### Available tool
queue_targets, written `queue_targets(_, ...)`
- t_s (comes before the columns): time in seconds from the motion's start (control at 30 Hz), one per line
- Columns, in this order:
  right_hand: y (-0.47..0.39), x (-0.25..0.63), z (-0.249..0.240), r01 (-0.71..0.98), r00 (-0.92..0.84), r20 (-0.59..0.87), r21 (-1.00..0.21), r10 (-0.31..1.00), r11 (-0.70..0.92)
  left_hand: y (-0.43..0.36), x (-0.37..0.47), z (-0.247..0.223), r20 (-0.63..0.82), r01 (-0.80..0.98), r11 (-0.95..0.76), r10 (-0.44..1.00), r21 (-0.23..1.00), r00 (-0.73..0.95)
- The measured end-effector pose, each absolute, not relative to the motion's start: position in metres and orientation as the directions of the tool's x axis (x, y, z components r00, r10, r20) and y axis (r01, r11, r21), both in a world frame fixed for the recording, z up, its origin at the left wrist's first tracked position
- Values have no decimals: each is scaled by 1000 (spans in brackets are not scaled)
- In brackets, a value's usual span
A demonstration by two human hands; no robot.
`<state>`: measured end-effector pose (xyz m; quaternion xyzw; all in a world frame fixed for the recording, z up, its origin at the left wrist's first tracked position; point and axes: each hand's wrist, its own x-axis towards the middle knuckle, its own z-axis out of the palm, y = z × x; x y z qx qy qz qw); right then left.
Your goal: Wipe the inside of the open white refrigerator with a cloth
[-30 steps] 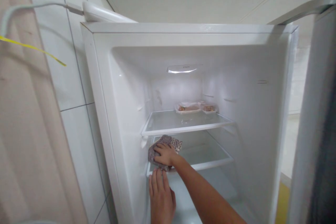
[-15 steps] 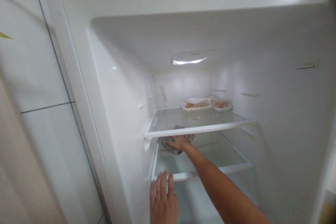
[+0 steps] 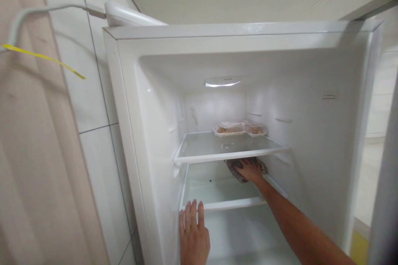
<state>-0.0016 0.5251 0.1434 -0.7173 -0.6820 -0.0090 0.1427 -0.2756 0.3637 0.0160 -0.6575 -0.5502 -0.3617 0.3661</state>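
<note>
Inside the fridge, my right hand point(image 3: 250, 170) presses down on a dark patterned cloth point(image 3: 238, 172) that lies bunched on the middle glass shelf point(image 3: 222, 192), toward its right side. Part of the cloth is hidden under the fingers and behind the upper shelf's front edge. My left hand point(image 3: 194, 232) is open, its fingers stretched upward against the white front edge of the middle shelf, near the left wall. A small dark speck point(image 3: 210, 181) shows on the glass left of the cloth.
Wrapped food trays point(image 3: 229, 128) stand at the back of the upper shelf point(image 3: 214, 147), which sits just above my right hand. The light cover point(image 3: 224, 81) is in the ceiling. A white cable point(image 3: 56, 8) and a yellow strip point(image 3: 43, 56) hang at the left.
My right hand has slid the cloth from the left side of the middle shelf to the right. My left hand stays at the shelf edge. The view has shifted, showing more above the fridge.
</note>
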Motion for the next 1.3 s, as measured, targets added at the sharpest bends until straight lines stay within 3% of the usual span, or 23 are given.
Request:
queue_targets(0.13,505,-43,148,968,29,144,-251,989,8,362,-272,17,876,989,-136,467,-66,122)
queue_targets(0.37,462,-187,155,891,-266,130,-345,955,295,344,-274,25,826,982,-180,542,-61,151)
queue_targets(0.5,452,-215,158,864,-302,138,-379,943,332,336,-276,27,800,983,-166,578,-75,159)
queue_targets(0.7,444,-188,158,860,-298,182,-374,937,347,338,-285,35,809,972,-216,552,-96,203)
queue_targets(0.93,428,-155,150,877,-258,233,-351,937,329,329,-286,56,772,976,-216,618,-12,146)
queue_targets(1.1,431,-87,149,911,-158,199,-348,967,220,322,-291,57,746,954,-297,642,31,176)
queue_targets(1.3,427,13,149,948,41,187,-318,981,21,316,-287,80,676,926,-317,730,206,100)
